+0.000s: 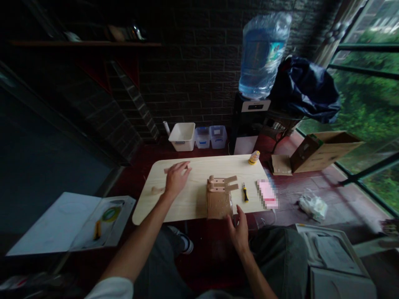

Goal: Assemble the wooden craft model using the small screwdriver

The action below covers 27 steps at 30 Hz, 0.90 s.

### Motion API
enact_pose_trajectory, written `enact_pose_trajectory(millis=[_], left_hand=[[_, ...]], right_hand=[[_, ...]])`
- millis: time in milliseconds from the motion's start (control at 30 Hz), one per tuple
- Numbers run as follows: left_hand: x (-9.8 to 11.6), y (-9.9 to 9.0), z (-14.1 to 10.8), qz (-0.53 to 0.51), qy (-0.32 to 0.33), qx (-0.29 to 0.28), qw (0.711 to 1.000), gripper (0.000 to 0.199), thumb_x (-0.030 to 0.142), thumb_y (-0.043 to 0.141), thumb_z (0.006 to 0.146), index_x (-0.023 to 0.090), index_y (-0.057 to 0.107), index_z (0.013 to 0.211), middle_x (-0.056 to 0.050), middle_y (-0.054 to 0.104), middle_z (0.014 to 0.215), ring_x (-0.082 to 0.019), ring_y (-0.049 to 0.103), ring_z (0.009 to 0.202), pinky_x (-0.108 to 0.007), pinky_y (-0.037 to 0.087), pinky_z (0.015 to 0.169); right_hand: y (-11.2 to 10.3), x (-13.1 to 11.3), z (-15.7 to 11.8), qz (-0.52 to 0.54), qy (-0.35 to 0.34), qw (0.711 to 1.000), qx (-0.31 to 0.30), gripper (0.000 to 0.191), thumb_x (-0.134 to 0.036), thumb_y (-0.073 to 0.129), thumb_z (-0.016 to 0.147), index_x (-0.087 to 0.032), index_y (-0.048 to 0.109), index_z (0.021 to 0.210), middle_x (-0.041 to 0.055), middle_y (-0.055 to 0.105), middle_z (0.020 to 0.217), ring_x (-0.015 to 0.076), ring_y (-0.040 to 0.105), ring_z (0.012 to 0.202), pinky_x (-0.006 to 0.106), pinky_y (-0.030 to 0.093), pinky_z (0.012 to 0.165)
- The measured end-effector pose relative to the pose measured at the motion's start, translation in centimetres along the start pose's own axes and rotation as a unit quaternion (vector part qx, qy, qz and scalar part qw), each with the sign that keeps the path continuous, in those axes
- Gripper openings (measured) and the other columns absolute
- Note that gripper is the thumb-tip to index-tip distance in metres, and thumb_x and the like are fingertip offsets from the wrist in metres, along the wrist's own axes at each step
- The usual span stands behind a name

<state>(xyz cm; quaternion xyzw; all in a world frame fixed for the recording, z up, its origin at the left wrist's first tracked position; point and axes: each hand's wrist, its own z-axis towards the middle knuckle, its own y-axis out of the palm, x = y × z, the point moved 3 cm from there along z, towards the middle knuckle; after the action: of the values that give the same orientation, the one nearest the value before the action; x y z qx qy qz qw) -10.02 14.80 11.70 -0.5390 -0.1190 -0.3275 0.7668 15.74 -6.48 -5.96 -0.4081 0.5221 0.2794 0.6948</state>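
Note:
Over the left part of the pale wooden table (196, 166), my left hand (177, 178) reaches onto a flat wooden piece (166, 170); whether its fingers grip it is unclear. A small wooden part (157, 190) lies nearer, left of my wrist. My right hand (239, 229) hovers at the near table edge with thumb and fingers apart, holding nothing. Just left of it, a cardboard box (218, 204) stands with a wooden assembly (218, 184) on its far end, two flat arms pointing right. A yellow and black screwdriver (245, 194) lies to the right.
A yellow-capped bottle (254, 157) stands at the far right corner, a pink item (267, 193) at the right edge. Beyond the table are a white bin (183, 137), clear bins (218, 137) and a water dispenser (247, 120). An open cardboard box (321, 151) sits right.

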Motion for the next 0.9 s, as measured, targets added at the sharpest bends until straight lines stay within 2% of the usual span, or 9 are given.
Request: enact_pose_trajectory(millis=[67, 133, 200, 267, 367, 533, 667, 767, 900], left_hand=[[5.2, 0.9, -3.1, -0.047, 0.048, -0.018, 0.998, 0.038, 0.039, 0.054, 0.098, 0.026, 0.065, 0.132, -0.006, 0.066, 0.132, -0.028, 0.055, 0.128, -0.045, 0.037, 0.118], [9.8, 2.3, -6.5, -0.088, 0.095, -0.050, 0.990, 0.036, 0.037, 0.054, 0.098, 0.029, 0.066, 0.131, -0.005, 0.067, 0.130, -0.027, 0.056, 0.128, -0.046, 0.038, 0.118], [13.2, 3.8, -9.4, -0.129, 0.126, -0.080, 0.980, 0.035, 0.035, 0.053, 0.099, 0.031, 0.066, 0.131, -0.004, 0.068, 0.129, -0.027, 0.057, 0.127, -0.048, 0.038, 0.118], [15.2, 5.2, -11.5, -0.155, 0.136, -0.102, 0.973, 0.036, 0.032, 0.052, 0.099, 0.032, 0.066, 0.132, -0.005, 0.068, 0.128, -0.027, 0.057, 0.125, -0.051, 0.039, 0.117], [16.6, 6.5, -13.2, -0.163, 0.137, -0.108, 0.971, 0.037, 0.030, 0.053, 0.099, 0.032, 0.064, 0.134, -0.006, 0.068, 0.128, -0.027, 0.058, 0.124, -0.052, 0.041, 0.115], [17.5, 7.1, -14.3, -0.169, 0.148, -0.104, 0.969, 0.035, 0.029, 0.058, 0.097, 0.032, 0.066, 0.131, -0.007, 0.070, 0.125, -0.025, 0.060, 0.122, -0.051, 0.044, 0.113], [18.1, 7.2, -14.8, -0.205, 0.153, -0.117, 0.960, 0.033, 0.026, 0.067, 0.091, 0.030, 0.068, 0.124, -0.006, 0.071, 0.122, -0.023, 0.062, 0.118, -0.046, 0.049, 0.109], [18.4, 7.5, -15.1, -0.240, 0.144, -0.122, 0.952, 0.033, 0.021, 0.071, 0.086, 0.027, 0.070, 0.118, -0.006, 0.071, 0.120, -0.022, 0.063, 0.117, -0.043, 0.051, 0.107], [17.9, 8.0, -15.5, -0.279, 0.110, -0.134, 0.944, 0.030, 0.020, 0.072, 0.084, 0.025, 0.069, 0.113, -0.006, 0.072, 0.119, -0.021, 0.065, 0.116, -0.039, 0.052, 0.105]], right_hand=[[0.1, -1.4, 0.1, 0.011, -0.011, 1.000, 0.008, 0.067, -0.051, 0.068, 0.087, -0.019, 0.051, 0.144, 0.0175, 0.057, 0.144, 0.0319, 0.055, 0.130, 0.050, 0.048, 0.107], [0.4, -3.0, 0.2, 0.058, -0.011, 0.998, -0.031, 0.069, -0.048, 0.067, 0.088, -0.021, 0.047, 0.148, 0.0166, 0.059, 0.141, 0.0297, 0.061, 0.123, 0.046, 0.053, 0.100], [0.5, -4.6, 0.3, 0.093, -0.023, 0.994, -0.059, 0.068, -0.044, 0.068, 0.087, -0.021, 0.047, 0.148, 0.0154, 0.060, 0.140, 0.0290, 0.063, 0.121, 0.044, 0.056, 0.097], [0.2, -5.9, 0.4, 0.092, -0.046, 0.991, -0.082, 0.061, -0.040, 0.070, 0.085, -0.021, 0.055, 0.141, 0.0143, 0.062, 0.138, 0.0301, 0.062, 0.122, 0.043, 0.055, 0.099], [-0.6, -6.7, 0.4, 0.105, -0.049, 0.987, -0.114, 0.055, -0.034, 0.066, 0.086, -0.021, 0.056, 0.138, 0.0138, 0.063, 0.136, 0.0296, 0.063, 0.120, 0.042, 0.054, 0.100], [-2.6, -6.1, 0.7, 0.090, -0.054, 0.991, -0.085, 0.050, -0.029, 0.061, 0.088, -0.020, 0.056, 0.136, 0.0136, 0.065, 0.135, 0.0276, 0.063, 0.121, 0.041, 0.048, 0.107], [-3.5, -5.6, 0.9, 0.052, -0.068, 0.993, -0.081, 0.046, -0.032, 0.058, 0.090, -0.019, 0.056, 0.134, 0.0127, 0.072, 0.121, 0.0260, 0.069, 0.107, 0.038, 0.055, 0.094], [-3.8, -5.7, 0.9, 0.019, -0.084, 0.994, -0.071, 0.044, -0.034, 0.059, 0.089, -0.019, 0.059, 0.130, 0.0129, 0.073, 0.119, 0.0260, 0.070, 0.105, 0.037, 0.055, 0.092], [-4.1, -5.7, 0.9, -0.007, -0.066, 0.995, -0.075, 0.037, -0.037, 0.057, 0.090, -0.019, 0.061, 0.123, 0.0102, 0.076, 0.104, 0.0231, 0.073, 0.090, 0.031, 0.056, 0.080]])
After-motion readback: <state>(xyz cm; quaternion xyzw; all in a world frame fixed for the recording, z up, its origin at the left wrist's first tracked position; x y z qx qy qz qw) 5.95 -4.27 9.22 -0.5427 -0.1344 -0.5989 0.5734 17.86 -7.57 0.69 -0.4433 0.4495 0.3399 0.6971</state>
